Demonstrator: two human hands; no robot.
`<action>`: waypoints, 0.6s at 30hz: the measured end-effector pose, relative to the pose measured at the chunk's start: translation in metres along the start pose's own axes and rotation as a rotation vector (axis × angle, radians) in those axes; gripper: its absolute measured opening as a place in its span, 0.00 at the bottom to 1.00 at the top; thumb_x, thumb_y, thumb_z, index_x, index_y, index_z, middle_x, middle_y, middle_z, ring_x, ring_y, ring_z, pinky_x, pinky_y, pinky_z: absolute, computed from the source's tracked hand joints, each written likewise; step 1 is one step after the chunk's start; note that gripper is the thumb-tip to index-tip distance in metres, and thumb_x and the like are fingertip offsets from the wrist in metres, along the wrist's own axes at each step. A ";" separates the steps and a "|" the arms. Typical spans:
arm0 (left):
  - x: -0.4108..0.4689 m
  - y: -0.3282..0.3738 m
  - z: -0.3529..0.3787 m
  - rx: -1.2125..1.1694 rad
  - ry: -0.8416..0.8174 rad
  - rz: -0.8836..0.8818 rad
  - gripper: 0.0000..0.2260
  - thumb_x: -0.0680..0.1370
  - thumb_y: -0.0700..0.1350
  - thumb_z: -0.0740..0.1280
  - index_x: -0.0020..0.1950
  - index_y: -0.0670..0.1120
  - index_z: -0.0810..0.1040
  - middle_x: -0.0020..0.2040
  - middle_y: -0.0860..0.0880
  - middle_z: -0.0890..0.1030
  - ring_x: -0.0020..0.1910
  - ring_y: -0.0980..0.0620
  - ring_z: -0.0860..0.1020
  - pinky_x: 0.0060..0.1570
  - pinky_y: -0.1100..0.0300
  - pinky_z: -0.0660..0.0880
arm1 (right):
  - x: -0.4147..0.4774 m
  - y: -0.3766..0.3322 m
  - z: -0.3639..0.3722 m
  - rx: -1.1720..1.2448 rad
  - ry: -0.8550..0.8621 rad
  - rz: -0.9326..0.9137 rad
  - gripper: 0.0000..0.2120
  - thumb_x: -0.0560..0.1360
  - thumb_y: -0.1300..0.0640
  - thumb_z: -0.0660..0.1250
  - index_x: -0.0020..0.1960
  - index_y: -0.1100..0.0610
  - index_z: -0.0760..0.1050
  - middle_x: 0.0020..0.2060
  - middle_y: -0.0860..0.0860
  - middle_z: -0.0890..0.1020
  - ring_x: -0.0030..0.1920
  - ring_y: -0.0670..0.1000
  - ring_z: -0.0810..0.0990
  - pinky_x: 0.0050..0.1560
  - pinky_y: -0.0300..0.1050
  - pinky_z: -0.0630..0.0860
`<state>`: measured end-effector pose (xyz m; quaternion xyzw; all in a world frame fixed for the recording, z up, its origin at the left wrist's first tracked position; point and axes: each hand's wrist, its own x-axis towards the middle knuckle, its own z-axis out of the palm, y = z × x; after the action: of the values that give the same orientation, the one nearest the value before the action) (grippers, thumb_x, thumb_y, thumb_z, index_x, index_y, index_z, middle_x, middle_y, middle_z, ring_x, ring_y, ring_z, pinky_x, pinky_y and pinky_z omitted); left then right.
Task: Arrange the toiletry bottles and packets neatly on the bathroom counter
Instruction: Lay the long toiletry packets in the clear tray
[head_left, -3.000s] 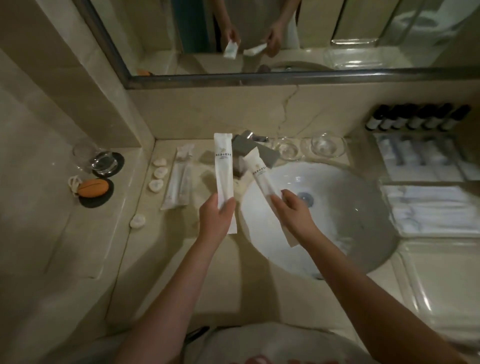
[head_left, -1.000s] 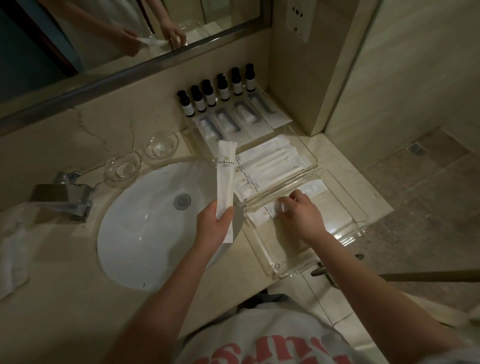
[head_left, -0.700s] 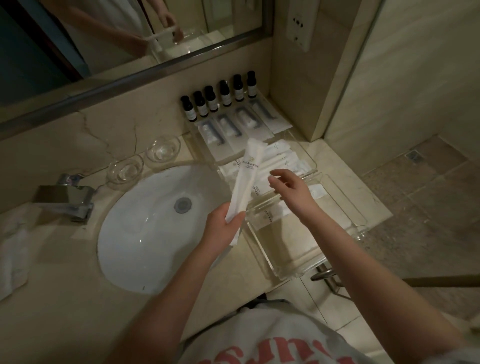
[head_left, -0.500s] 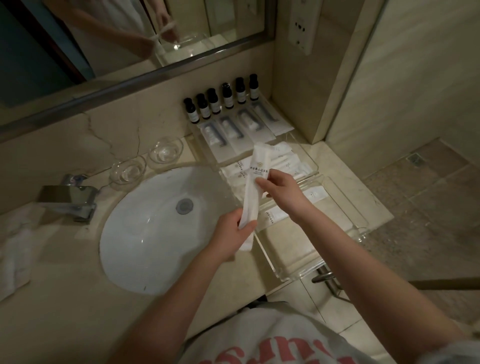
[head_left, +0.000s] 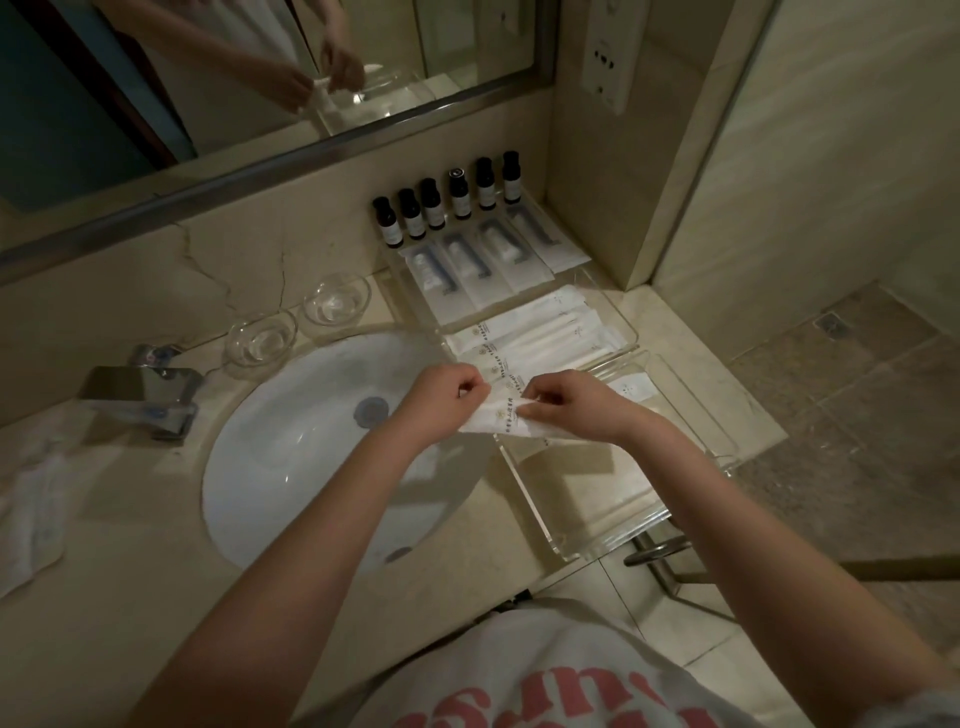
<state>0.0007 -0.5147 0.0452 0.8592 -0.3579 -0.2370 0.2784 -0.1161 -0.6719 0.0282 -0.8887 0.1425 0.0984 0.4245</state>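
We hold a long white packet (head_left: 501, 415) between both hands, over the near edge of the clear tray (head_left: 618, 525) at the right of the sink (head_left: 291, 467). Our left hand (head_left: 441, 397) is curled closed on the packet's left part, and our right hand (head_left: 571, 405) pinches its right part with thumb and fingertips. Just behind the packet, more white packets (head_left: 540, 332) lie side by side in a second clear tray (head_left: 623, 332). Farther back lie four flat sachets (head_left: 488, 260), and behind them six dark bottles (head_left: 447, 205) stand in a row against the wall. Two small glass bowls (head_left: 296, 322) sit on the desk (head_left: 130, 597) behind the sink, with the faucet (head_left: 145, 395) to their left. A white cloth (head_left: 31, 514) lies at the desk's far left.
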 end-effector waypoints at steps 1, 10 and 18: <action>-0.001 -0.001 0.010 0.005 0.014 -0.017 0.08 0.77 0.41 0.64 0.43 0.37 0.79 0.36 0.48 0.75 0.35 0.53 0.71 0.35 0.61 0.64 | -0.001 0.005 -0.002 -0.108 0.026 0.027 0.08 0.74 0.47 0.67 0.45 0.52 0.77 0.35 0.49 0.76 0.37 0.48 0.72 0.39 0.42 0.67; -0.011 0.010 0.093 0.244 -0.167 0.011 0.09 0.77 0.44 0.62 0.52 0.43 0.79 0.52 0.42 0.81 0.53 0.42 0.78 0.52 0.53 0.76 | -0.017 0.057 -0.004 -0.430 -0.073 0.291 0.12 0.70 0.44 0.68 0.44 0.53 0.76 0.40 0.48 0.78 0.44 0.50 0.75 0.43 0.44 0.67; -0.012 0.004 0.112 0.654 -0.132 0.086 0.13 0.77 0.43 0.60 0.59 0.43 0.74 0.60 0.44 0.75 0.64 0.43 0.67 0.62 0.51 0.66 | -0.019 0.076 0.031 -0.495 0.238 0.103 0.17 0.67 0.48 0.72 0.51 0.55 0.77 0.46 0.53 0.79 0.51 0.56 0.74 0.49 0.48 0.69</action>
<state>-0.0769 -0.5427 -0.0312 0.8700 -0.4682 -0.1525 -0.0260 -0.1617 -0.6900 -0.0405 -0.9623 0.2079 0.0465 0.1691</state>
